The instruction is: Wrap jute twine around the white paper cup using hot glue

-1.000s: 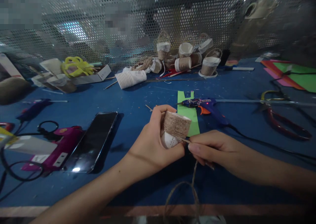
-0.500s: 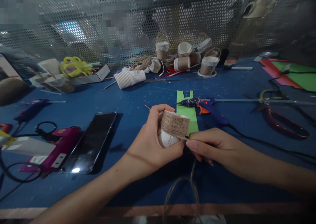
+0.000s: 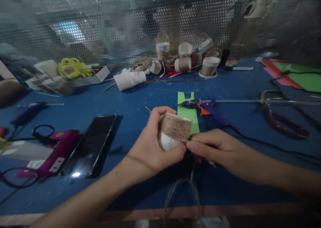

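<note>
My left hand [image 3: 152,144] is wrapped round a small white paper cup [image 3: 167,142] lying tilted on its side. Brown jute twine [image 3: 177,126] covers much of the cup in tight rows, while a printed white band stays bare near my thumb. Against the cup's right edge, my right hand [image 3: 210,146] pinches the loose twine [image 3: 192,179], which hangs down in a loop over the table's front edge. Behind the cup lies a strip of green paper [image 3: 188,112], with a blue glue gun [image 3: 200,104] resting on it.
A phone [image 3: 90,147] and a magenta power strip [image 3: 57,154] lie left. Red-handled scissors [image 3: 283,122] lie right. Stacked paper cups [image 3: 129,80], a twine-wrapped basket [image 3: 210,67] and several similar ones stand along the perforated metal screen [image 3: 140,20]. Coloured paper [image 3: 301,75] lies back right.
The view has shifted slightly, so the scene sits a little further left. Both hands keep their hold, and the cup has turned only a little, if at all.
</note>
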Demonstrator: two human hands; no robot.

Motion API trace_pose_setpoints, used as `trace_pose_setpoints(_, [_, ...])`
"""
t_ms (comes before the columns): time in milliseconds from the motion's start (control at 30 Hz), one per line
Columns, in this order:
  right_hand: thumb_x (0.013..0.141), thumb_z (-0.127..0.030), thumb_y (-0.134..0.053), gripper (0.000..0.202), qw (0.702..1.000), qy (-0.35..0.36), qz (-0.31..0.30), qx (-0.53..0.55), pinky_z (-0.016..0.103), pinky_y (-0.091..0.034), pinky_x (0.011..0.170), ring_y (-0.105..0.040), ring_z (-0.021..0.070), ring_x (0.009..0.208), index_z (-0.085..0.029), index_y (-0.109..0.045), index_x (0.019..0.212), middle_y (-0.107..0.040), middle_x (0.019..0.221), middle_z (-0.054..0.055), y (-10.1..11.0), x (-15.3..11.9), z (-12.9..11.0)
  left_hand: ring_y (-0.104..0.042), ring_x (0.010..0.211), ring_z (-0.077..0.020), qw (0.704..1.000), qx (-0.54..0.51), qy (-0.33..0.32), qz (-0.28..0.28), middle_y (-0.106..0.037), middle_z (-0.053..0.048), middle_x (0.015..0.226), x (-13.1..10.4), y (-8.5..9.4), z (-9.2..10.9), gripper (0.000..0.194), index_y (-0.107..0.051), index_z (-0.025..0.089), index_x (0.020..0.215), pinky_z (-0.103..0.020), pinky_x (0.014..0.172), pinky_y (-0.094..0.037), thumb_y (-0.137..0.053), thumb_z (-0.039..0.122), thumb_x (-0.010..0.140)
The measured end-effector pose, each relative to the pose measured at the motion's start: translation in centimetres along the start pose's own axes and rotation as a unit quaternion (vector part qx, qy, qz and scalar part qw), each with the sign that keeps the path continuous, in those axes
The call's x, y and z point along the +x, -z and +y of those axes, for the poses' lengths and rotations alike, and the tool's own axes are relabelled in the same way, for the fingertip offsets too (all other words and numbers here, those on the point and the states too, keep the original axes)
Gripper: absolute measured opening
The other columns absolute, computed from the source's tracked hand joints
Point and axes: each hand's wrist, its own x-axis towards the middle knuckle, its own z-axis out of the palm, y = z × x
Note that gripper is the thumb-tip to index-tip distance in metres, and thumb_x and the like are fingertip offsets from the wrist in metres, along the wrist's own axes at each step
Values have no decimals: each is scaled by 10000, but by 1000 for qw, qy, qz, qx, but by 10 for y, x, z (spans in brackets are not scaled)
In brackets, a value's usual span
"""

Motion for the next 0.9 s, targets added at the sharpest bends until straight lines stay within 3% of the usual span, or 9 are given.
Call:
trace_pose_setpoints(400, [1042,-528,-501,487,999,-23,-7,22,250,-334,557,-444,101,596,-197,-559,689,-473,641,-48,2,-1,-3,-623,774,-109,1000,-9,2,-10,-598,24,997,0,0,0,640,-456,270,1179,-202,664,-535,-823,95,685])
trace_pose_setpoints(633, [1034,-549,-501,494,1000,-22,0,11,258,-337,552,-438,104,575,-199,-584,695,-462,613,-52,3,-2,-3,-635,785,-127,1000,-6,-2,-13,-605,11,1014,-2,1,-2,615,-445,280,1186,-228,663,-555,-829,163,721])
trace_pose_setpoints(900, [1037,-535,-506,491,1000,-19,3,12,258,-336,556,-433,96,564,-197,-589,691,-459,598,-59,4,-2,-5,-637,786,-99,999,-47,9,-19,-608,38,1000,-2,2,-3,702,-465,296,1203,-190,684,-551,-856,59,670])
